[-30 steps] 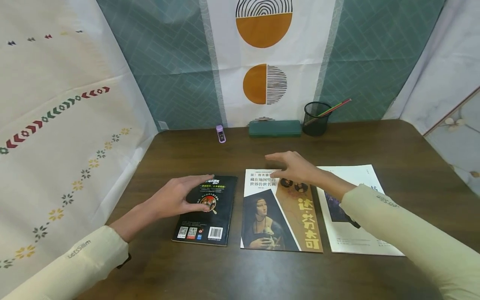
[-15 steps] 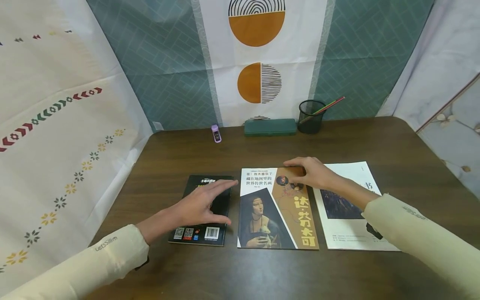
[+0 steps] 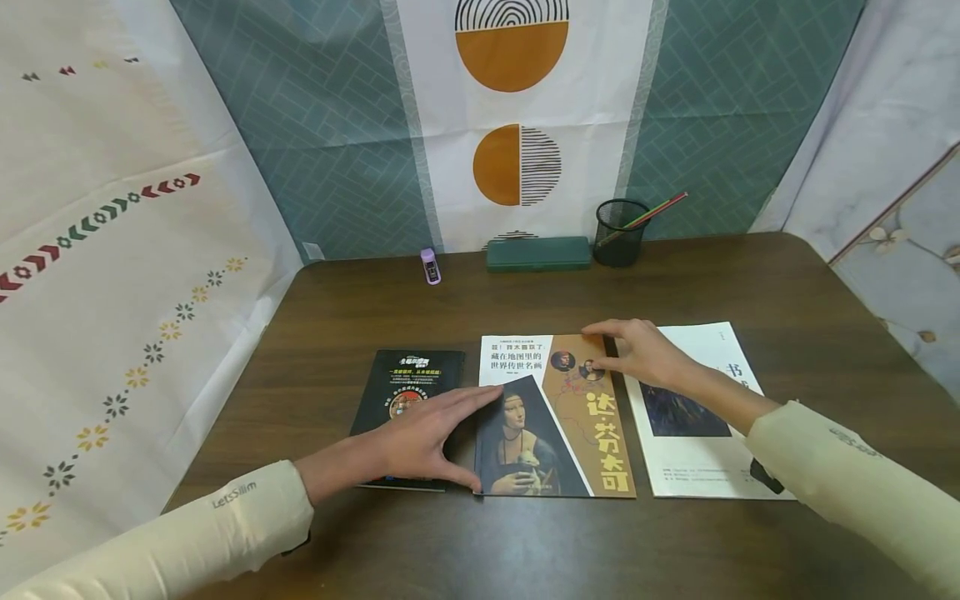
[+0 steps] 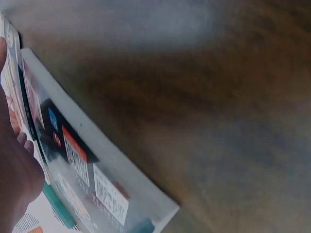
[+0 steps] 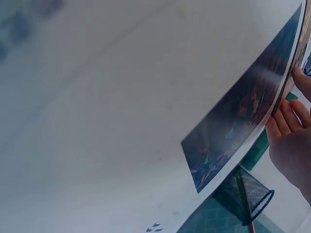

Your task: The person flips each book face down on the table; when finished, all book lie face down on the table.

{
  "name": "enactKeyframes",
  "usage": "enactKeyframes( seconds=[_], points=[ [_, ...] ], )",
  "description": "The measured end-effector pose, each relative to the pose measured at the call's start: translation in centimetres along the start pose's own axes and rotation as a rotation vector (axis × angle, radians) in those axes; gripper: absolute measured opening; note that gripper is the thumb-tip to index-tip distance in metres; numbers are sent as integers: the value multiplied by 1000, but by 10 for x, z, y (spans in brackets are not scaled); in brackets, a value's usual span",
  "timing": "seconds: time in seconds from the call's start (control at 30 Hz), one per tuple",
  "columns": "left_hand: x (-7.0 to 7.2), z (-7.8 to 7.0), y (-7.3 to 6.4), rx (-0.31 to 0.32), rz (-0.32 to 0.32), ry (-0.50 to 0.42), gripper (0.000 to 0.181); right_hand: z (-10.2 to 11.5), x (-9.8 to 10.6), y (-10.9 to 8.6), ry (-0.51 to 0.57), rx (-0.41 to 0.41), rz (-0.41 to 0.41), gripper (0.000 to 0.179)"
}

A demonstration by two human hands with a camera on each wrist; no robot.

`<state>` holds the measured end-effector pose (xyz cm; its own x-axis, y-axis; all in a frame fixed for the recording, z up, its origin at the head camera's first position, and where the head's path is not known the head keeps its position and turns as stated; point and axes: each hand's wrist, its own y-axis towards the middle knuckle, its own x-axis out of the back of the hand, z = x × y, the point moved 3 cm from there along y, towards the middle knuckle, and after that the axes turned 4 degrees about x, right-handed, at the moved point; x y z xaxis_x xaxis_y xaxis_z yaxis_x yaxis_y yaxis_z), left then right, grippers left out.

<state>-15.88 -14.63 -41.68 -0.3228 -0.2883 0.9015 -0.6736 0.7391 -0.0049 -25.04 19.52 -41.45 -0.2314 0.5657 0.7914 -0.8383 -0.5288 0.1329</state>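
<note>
Pencils poking from cup, far edge of table | left hand spread wide, touching middle book | right hand spread, touching its top-right corner

Table, front row: left book, middle book, right book
Behind books, left to right: tube, case, cup
Cup: pencils inside
</note>
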Motion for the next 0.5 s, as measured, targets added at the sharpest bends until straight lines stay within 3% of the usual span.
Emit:
enactKeyframes(
  seconds=[0.5],
  points=[
    [-9, -6, -1, -20, 78, 100, 133, 1, -2, -1, -39, -10, 48, 55]
  ],
)
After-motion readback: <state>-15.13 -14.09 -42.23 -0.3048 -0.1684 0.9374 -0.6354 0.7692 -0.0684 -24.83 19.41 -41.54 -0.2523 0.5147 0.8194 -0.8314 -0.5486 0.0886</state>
